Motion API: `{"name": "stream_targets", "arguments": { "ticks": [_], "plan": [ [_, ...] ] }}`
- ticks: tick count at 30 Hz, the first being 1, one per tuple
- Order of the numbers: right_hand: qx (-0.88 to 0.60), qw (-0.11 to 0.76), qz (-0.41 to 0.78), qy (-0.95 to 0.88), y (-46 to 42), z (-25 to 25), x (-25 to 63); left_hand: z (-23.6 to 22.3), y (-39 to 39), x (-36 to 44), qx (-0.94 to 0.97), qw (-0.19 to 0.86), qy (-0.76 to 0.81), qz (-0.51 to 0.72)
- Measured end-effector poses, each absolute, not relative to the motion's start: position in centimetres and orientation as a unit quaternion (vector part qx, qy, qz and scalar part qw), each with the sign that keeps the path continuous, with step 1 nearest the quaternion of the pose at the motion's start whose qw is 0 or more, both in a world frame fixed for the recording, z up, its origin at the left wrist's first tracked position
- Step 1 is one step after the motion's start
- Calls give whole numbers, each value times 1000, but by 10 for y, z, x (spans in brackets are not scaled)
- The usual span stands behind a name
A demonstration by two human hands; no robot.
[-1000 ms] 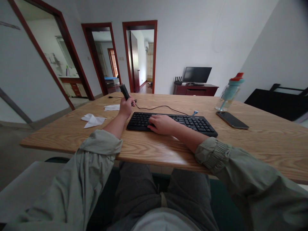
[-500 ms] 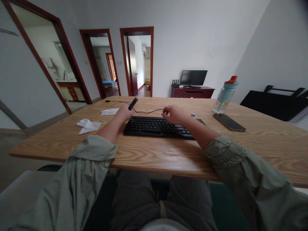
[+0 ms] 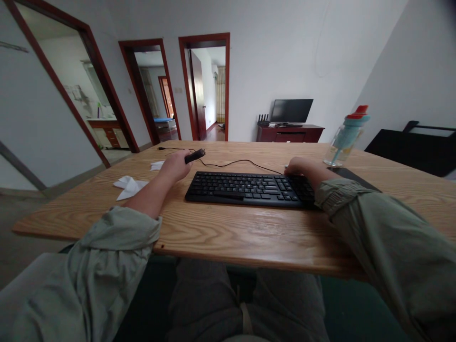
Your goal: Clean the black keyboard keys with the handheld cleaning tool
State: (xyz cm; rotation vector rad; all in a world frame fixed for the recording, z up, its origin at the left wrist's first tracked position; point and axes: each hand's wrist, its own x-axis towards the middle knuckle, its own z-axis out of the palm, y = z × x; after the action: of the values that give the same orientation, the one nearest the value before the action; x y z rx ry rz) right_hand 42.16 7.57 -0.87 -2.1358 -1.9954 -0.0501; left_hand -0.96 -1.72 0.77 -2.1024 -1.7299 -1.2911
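Note:
A black keyboard [image 3: 245, 188] lies on the wooden table [image 3: 228, 228] in front of me. Its thin black cable [image 3: 235, 163] runs off behind it to the left. My left hand [image 3: 175, 165] is closed round a small black stick-shaped object [image 3: 194, 155], held low over the table just left of the keyboard's far corner. My right hand [image 3: 302, 167] rests at the keyboard's far right end, fingers curled down near a small blue thing; whether they hold anything is hidden.
Crumpled white tissues [image 3: 128, 185] lie at the table's left. A teal water bottle with a red cap [image 3: 346, 135] stands at the right, a dark phone [image 3: 352, 175] beside it. Beyond the table are doorways and a TV [image 3: 291, 110] on a low cabinet.
My right hand slid from the middle of the keyboard to its far right end. My left hand lowered and tipped the black object from upright to nearly level.

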Motion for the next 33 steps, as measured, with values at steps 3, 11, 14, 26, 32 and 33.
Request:
{"name": "stream_targets", "arguments": {
  "ticks": [3, 11, 14, 26, 32, 33],
  "plan": [
    [-749, 30, 10, -662, 78, -8, 426, 11, -26, -3, -701, 76, -562, -433],
    [-658, 222, 39, -719, 58, 6, 394, 20, -42, 38, -718, 62, -534, -443],
    [-481, 291, 77, -824, 23, 23, 351, 23, -56, 60, -758, 58, -507, -407],
    [-341, 411, 38, -845, -53, 25, 311, 36, -66, 66, -825, 94, -450, -328],
    [-244, 262, -99, -928, -72, -1, 285, 32, -34, -25, -646, 144, -691, -292],
    [-242, 238, -116, -934, -75, -3, 278, 30, -31, -40, -619, 145, -725, -263]
  ]
}}
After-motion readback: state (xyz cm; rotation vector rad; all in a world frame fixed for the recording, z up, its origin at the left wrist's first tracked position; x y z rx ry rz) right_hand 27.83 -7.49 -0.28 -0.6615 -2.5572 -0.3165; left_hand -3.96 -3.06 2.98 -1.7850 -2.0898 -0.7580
